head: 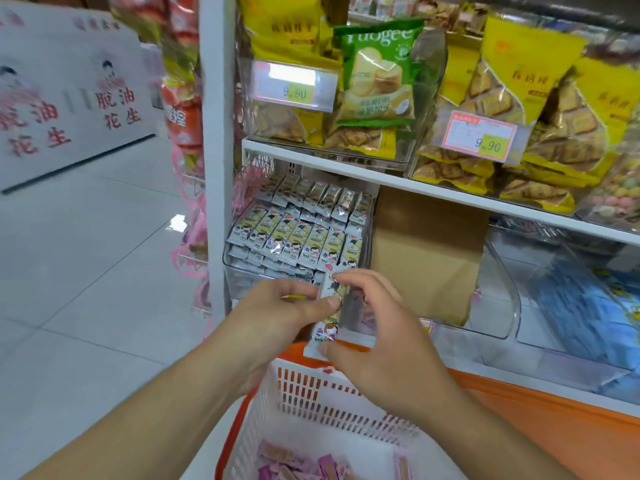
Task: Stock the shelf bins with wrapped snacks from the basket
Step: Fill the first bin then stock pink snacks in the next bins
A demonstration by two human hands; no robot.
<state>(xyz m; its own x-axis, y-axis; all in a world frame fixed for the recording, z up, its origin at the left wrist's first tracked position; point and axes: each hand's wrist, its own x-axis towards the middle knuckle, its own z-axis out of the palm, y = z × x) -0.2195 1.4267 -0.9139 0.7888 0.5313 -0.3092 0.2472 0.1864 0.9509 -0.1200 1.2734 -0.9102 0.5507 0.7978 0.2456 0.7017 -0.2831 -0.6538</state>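
Head view shows both hands meeting just above the far rim of the white basket [311, 386], in front of the lower shelf. The left hand [277, 313] and right hand [377, 337] share a small stack of wrapped snacks [332, 306] — the left thumb lies across the top wrapper, the right fingers pinch the stack at its far end and its near end. Both grips are closed on the stack.

Just beyond the hands sits the clear bin [298, 233] on the shelf, already packed with rows of the same pale wrappers standing on edge. Down in the basket, near the bottom of the frame, lie loose pink packets [294, 465]. To the right of the bin stands a brown carton [426, 258].

These snacks look light and slim, in glossy film that is probably slippery, so a stack could fan out or slide apart if squeezed only at one point. The contents may be brittle, so a hard pinch across the middle seems unwise. Holding the stack by both short ends, with a thumb on top to keep it square — much as the hands do now — seems the safest hold for sliding it into the bin's front row.
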